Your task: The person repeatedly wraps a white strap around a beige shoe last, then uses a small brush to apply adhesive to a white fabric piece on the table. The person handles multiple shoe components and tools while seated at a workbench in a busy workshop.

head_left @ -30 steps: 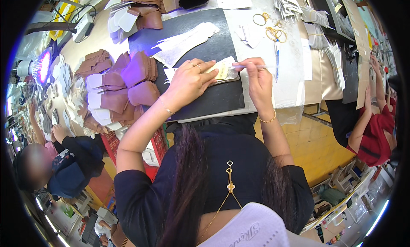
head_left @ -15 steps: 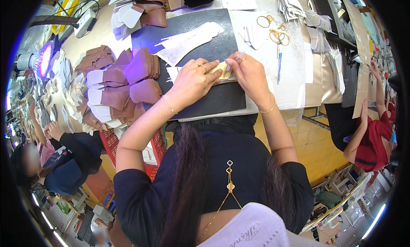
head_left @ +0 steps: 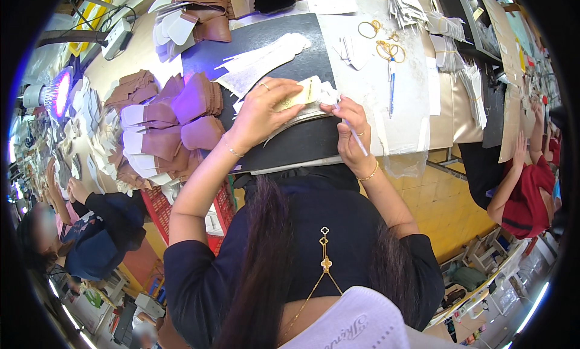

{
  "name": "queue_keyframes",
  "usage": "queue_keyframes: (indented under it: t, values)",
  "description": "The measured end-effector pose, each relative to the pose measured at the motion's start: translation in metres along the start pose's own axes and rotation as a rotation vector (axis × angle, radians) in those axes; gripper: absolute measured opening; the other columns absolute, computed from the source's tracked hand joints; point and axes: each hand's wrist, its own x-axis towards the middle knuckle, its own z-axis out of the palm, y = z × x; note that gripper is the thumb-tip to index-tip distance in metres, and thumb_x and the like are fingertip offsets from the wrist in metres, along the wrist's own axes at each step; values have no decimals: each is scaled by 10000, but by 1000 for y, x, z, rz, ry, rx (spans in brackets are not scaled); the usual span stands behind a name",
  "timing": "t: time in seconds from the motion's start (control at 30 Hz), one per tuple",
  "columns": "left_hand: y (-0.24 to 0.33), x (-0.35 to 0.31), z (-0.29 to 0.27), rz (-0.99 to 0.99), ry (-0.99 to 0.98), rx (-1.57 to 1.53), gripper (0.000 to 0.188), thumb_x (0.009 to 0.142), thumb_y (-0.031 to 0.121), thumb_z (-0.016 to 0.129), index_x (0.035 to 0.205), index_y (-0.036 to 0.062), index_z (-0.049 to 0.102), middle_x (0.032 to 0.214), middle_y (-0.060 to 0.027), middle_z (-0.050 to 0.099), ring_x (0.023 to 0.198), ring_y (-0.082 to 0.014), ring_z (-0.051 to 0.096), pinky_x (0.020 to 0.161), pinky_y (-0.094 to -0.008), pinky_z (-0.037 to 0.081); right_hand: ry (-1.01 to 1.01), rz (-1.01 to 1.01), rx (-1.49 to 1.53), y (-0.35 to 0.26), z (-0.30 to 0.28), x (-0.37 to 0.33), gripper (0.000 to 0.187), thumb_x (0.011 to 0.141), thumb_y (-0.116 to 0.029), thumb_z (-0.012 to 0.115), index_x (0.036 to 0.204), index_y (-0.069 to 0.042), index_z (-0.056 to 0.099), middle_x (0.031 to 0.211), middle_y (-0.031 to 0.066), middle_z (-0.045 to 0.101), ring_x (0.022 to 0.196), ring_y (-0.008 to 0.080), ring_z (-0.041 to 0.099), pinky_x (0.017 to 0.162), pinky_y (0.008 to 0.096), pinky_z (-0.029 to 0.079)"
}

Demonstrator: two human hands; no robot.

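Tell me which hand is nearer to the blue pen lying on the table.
Right. The right hand is below and left of the blue pen in the picture; the left hand is much farther left, over the black mat.

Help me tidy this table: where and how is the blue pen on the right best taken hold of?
Probably mid-barrel on the blue pen, pinched across its long sides, coming down from the near side: it lies slim and uncovered, running roughly near to far, and yellow loops crowd its far end.
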Motion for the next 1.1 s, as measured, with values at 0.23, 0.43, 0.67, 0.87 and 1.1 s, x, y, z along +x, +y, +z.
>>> queue_keyframes:
  t: [0.23,0.43,0.67,0.87,1.1]
  values:
    - [26,16,-59,-83,295,-213,329,785,116,824,1091,51,724,1102,-102,713,1021,-196,673,896,-311,536,-18,-79,-163,-1,1,-2,176,1028,-212,511,1140,-81,545,1053,106,698,890,273,585,886,422,440]
    - [-4,47,-70,129,233,287,308,805,199,805,1075,73,727,1081,-112,706,984,-275,662,876,-366,526,-29,-81,-133,0,0,2,172,1031,-212,506,1137,-85,551,1056,98,702,897,264,577,883,392,416]
    - [-6,45,-60,9,125,267,256,904,190,709,1109,38,719,1032,-109,732,908,-244,690,851,-339,526,110,37,-65,0,-8,2,174,1028,-232,521,1122,-92,566,1075,74,709,963,238,605,925,381,392]
    - [26,19,-46,-237,-18,7,182,924,131,670,1078,40,703,913,-101,712,714,-184,650,695,-287,519,188,64,-16,7,-17,14,208,1065,-257,455,1126,-86,556,1038,85,723,954,225,556,929,356,374]
    - [11,-2,-13,30,-170,121,269,793,188,792,987,35,687,1029,-101,689,920,-279,665,794,-363,539,101,98,-31,4,-21,9,280,1083,-273,384,1183,-46,512,1085,151,593,1019,257,662,927,370,498]
